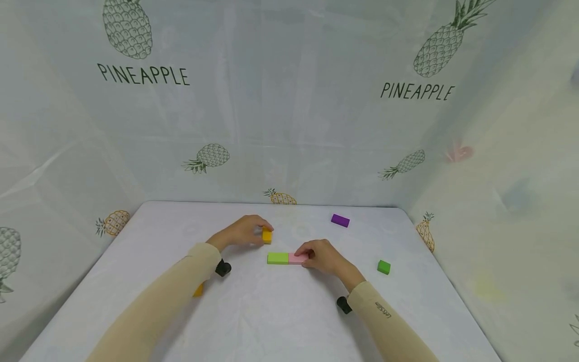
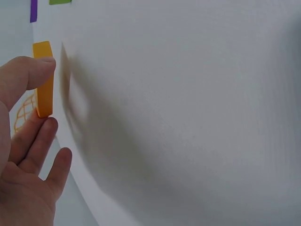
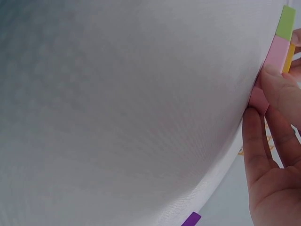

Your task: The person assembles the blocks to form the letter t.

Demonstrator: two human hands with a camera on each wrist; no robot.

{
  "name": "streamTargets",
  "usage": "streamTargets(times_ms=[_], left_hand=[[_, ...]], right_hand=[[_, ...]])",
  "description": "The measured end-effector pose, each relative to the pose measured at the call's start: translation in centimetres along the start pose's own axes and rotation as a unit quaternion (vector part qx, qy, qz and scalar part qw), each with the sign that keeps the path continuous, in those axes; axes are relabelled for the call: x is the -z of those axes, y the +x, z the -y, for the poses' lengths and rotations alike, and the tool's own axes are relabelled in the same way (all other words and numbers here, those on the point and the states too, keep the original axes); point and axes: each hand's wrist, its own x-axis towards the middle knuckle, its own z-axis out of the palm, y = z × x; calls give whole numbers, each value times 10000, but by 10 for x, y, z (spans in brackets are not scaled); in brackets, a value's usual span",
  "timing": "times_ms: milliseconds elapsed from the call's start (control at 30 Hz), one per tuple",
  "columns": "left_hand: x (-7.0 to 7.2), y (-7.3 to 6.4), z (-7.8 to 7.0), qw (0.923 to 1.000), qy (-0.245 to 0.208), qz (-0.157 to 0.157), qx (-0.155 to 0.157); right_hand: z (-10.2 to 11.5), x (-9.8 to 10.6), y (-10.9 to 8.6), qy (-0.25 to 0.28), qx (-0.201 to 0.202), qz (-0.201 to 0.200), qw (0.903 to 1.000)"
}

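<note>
My left hand (image 1: pixel 244 231) pinches a yellow-orange block (image 1: pixel 267 238) between thumb and fingers, a little behind the row in the middle of the table. In the left wrist view the same block (image 2: pixel 45 96) shows its long side, with a shadow beside it on the white surface. My right hand (image 1: pixel 323 256) grips the right end of a pink block (image 1: pixel 295 259). That block lies end to end with a light green block (image 1: pixel 278 258) on its left. From the right wrist view, my thumb and fingers hold the pink block (image 3: pixel 276 51) at its near end.
Back right on the white table (image 1: pixel 271 322) lies a purple block (image 1: pixel 340 220); a green block (image 1: pixel 384 267) sits farther right. Another orange block (image 1: pixel 198 290) is partly hidden by my left sleeve. A pineapple-printed curtain (image 1: pixel 280 110) hangs behind the table.
</note>
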Motion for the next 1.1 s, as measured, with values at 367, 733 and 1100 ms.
streamTargets(times_ms=[367, 733, 1100], left_hand=[[-6, 5, -9, 10000, 7, 76, -1], [-13, 10, -16, 9997, 132, 96, -167], [-16, 10, -24, 9989, 215, 121, -392]], right_hand=[[0, 0, -1, -9, 50, -17, 10000], [1, 2, -2, 73, 54, 12, 10000], [0, 1, -1, 135, 22, 20, 9999]])
